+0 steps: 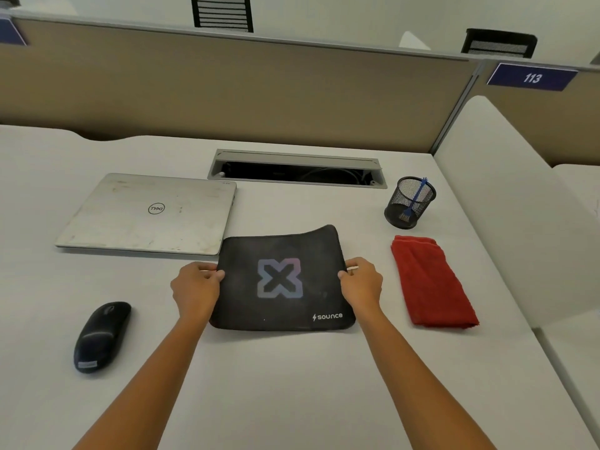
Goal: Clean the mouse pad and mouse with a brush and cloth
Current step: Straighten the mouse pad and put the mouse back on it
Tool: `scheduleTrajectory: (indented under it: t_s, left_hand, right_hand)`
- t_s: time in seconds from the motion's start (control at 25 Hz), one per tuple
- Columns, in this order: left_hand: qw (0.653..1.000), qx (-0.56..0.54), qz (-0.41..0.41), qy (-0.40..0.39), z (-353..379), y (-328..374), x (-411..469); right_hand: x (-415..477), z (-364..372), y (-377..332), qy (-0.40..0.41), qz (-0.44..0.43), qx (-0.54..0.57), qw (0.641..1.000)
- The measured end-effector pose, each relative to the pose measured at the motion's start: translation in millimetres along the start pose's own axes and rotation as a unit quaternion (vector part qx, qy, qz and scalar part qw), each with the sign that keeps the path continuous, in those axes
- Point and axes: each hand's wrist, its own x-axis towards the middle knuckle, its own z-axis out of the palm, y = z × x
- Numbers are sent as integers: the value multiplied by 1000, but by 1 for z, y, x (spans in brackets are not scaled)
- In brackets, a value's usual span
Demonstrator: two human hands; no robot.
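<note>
The left hand (196, 287) and right hand (362, 284) each pinch a side edge of the mouse pad (281, 280) on the desk (292, 384); its far edge curls up, perhaps off the surface. Thin and floppy, it may sag or slip from the pinch, shedding dust toward the laptop (146, 212); the smooth black mouse (102, 336) lies left, the nappy red cloth (431, 284) right, the blue brush (415, 199) in the wire-mesh cup (397, 209).
</note>
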Motion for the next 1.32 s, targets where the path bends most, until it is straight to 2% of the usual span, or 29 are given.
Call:
scheduleTrajectory:
  t_s: [0.2,0.44,0.72,0.84,1.0,1.16,1.32]
  left_hand:
    - [999,-39,33,11,15,31,23]
    - [998,27,47,7,37,44,43]
    - [991,72,110,4,36,39,39]
    - [986,51,155,15,28,34,28]
    - [970,42,234,43,10,18,6]
    - [949,124,261,126,-26,-11,-6]
    - [955,148,198,167,-76,-59,-7]
  right_hand:
    - [29,-7,-11,22,-4,39,999]
    - [55,-2,-17,16,3,-26,1000]
    - [58,1,-9,61,-2,-61,996]
    - [45,3,-12,95,-47,-39,994]
    - [5,15,-31,110,-142,52,982]
    - [-54,49,-58,58,-227,119,965]
    - [-113,93,-77,-44,-290,96,951]
